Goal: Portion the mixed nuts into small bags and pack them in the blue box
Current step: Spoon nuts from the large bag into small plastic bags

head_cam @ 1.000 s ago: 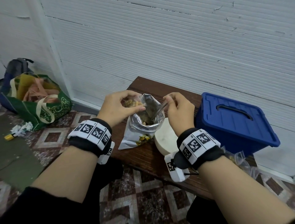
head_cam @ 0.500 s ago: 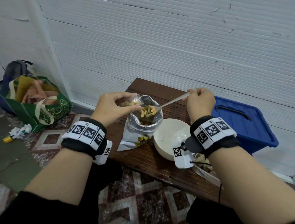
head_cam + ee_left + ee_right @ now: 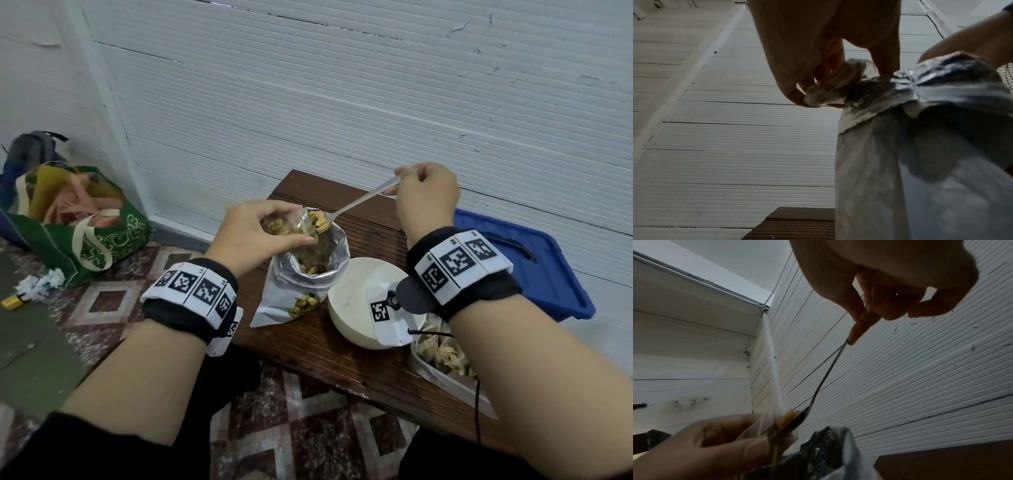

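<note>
A large foil bag of mixed nuts (image 3: 301, 294) stands open on the wooden table (image 3: 342, 356). My left hand (image 3: 263, 233) pinches a small clear bag (image 3: 291, 224) by its mouth, just over the foil bag's left rim; it holds some nuts. My right hand (image 3: 424, 195) grips the end of a metal spoon (image 3: 359, 202). The spoon's bowl, loaded with nuts, sits at the small bag's mouth (image 3: 791, 420). The blue box (image 3: 520, 270) stands lidded at the right, behind my right wrist. The left wrist view shows my fingers (image 3: 797, 95) on the crumpled clear bag (image 3: 836, 87).
A white bowl (image 3: 352, 308) sits right of the foil bag. A tray of filled small bags (image 3: 442, 359) lies at the table's near right. A green shopping bag (image 3: 78, 222) and a backpack (image 3: 30, 147) stand on the tiled floor at the left, against the white wall.
My right hand lifted the spoon out of the foil bag with a load of nuts and carried it up and left to the small bag's mouth. The left hand stayed with the small bag.
</note>
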### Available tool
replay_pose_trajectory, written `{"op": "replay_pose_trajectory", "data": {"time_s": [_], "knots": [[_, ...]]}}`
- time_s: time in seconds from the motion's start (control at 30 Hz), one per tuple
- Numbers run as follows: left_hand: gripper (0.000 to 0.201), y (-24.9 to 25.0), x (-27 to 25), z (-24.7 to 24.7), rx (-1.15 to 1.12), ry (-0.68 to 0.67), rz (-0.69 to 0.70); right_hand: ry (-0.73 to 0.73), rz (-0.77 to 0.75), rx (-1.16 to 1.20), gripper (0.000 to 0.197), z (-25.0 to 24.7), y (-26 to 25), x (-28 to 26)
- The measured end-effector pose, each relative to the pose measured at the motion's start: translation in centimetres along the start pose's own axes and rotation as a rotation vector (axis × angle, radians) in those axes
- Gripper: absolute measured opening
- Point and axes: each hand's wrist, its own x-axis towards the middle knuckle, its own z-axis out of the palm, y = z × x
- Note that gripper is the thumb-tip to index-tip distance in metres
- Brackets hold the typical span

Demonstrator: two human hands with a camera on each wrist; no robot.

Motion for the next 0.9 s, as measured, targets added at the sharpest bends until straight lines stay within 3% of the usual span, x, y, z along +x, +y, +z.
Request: {"op": "replay_pose_trajectory", "data": {"time_s": [0.27,0.5,0.67,0.77,0.9], "knots": [[0.049,0.1,0.3,0.7,0.028,0.013,0.04,-0.08,-0.146,0.197,0.015,1.0,-1.0,-1.4],[0.032,-0.2,0.5,0.7,-0.097,0.119,-0.062,-0.057,-0.364,0.393,0.017,0.3,-1.5,-2.0],[0.038,-0.9,0.6,0.1,-0.169,0.167,-0.099,0.106,-0.296,0.438,0.015,-1.0,-1.5,-1.4],[0.026,-0.7,0.5,-0.3,-0.223,0.172,-0.099,0.192,-0.217,0.349,0.014,-1.5,-1.0,-0.9],[0.025,-0.2,0.4,-0.6,-0.268,0.191,-0.077,0.117,-0.166,0.118,0.014,-0.9,0.5,-1.5]]}}
